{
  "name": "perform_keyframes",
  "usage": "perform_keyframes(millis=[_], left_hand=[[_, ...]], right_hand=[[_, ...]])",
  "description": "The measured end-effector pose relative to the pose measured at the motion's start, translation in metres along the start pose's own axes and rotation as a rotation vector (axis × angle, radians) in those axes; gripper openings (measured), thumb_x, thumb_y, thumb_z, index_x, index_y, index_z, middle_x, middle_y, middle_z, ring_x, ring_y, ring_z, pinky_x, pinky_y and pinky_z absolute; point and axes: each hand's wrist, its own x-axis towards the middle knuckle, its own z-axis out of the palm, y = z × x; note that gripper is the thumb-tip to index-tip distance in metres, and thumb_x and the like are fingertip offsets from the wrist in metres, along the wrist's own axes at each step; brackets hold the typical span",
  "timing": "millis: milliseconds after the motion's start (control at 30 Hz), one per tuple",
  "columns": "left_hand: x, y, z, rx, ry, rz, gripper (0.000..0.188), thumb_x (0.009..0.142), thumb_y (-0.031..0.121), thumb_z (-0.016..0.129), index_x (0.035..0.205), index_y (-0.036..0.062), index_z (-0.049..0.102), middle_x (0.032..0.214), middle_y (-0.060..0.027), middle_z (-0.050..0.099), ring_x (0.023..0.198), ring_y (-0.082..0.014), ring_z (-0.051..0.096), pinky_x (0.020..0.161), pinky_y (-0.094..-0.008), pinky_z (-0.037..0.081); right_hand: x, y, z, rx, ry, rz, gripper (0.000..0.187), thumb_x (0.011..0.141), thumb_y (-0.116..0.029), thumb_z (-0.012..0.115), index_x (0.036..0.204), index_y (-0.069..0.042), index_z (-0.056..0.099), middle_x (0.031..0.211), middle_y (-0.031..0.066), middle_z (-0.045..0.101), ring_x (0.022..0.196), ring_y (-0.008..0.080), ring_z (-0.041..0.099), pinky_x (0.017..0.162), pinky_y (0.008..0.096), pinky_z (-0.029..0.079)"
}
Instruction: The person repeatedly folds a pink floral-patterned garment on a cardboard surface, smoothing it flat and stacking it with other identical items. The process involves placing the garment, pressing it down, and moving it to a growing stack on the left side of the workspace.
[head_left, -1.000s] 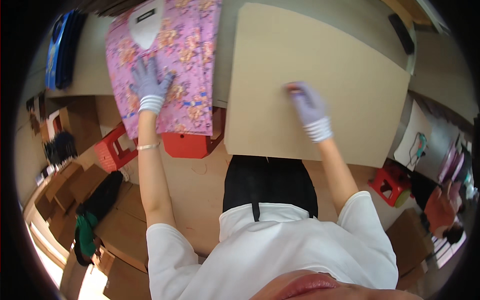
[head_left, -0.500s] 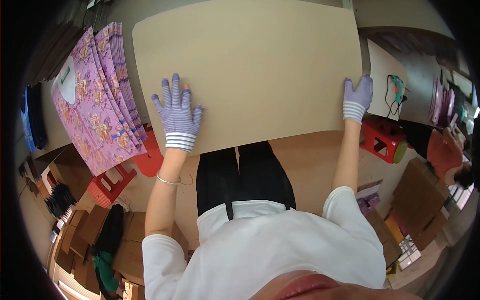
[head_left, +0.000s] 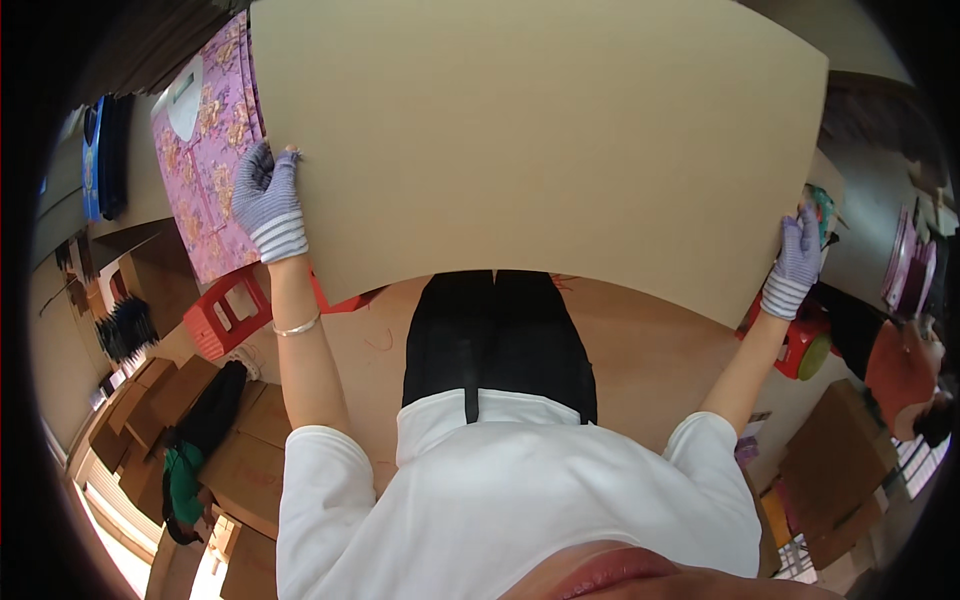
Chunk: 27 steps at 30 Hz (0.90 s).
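Observation:
A large tan cardboard sheet spans the view in front of me, its near edge bowed. My left hand, in a purple striped glove with bare fingertips, is closed on the sheet's left edge. At its right edge, near the lower corner, my right hand in a matching glove grips it too. Some fingers of both hands are hidden by the sheet. Beside my left hand lie pink-purple floral printed panels, partly covered by the sheet. A teal glue-gun-like tool shows just beyond my right hand.
Red plastic stools stand on the left and right, below table height. Brown cartons are stacked at lower left, near a person in green. Another person in an orange top is at far right.
My left hand has gone from lying spread on the sheet to gripping its left edge. The sheet has come up nearer and bends; my right hand has moved outward and down with it.

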Motion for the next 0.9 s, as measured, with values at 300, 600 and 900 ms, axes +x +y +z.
perform_keyframes(millis=[300,600,900], left_hand=[[-0.072,0.069,0.066,0.181,-0.47,0.787,0.04,0.094,0.03,0.059,0.128,0.0093,0.064,0.146,-0.0226,0.046,0.132,-0.0456,0.045,0.109,-0.0507,0.036],[-0.106,0.026,0.146,0.643,-0.398,0.649,0.056,0.09,0.031,0.062,0.142,0.0154,0.05,0.156,-0.015,0.033,0.145,-0.0425,0.024,0.115,-0.0627,0.019],[-0.073,-0.023,0.103,0.115,-0.395,0.391,0.065,0.093,0.033,0.058,0.148,0.0034,0.038,0.157,-0.0185,0.03,0.143,-0.0417,0.028,0.117,-0.0533,0.023]], right_hand=[[-0.06,-0.104,0.14,0.059,-0.533,-0.35,0.044,0.097,-0.03,0.056,0.135,-0.008,0.056,0.15,0.0124,0.045,0.14,0.0316,0.041,0.112,0.0422,0.035],[-0.089,-0.042,0.242,-0.574,-0.334,-0.617,0.048,0.093,-0.033,0.058,0.134,-0.008,0.055,0.146,0.0122,0.048,0.137,0.0321,0.042,0.117,0.0532,0.022],[-0.047,-0.018,0.158,0.091,-0.342,-0.283,0.052,0.096,-0.031,0.054,0.142,-0.008,0.047,0.153,0.0155,0.039,0.14,0.0326,0.039,0.117,0.0428,0.027]])
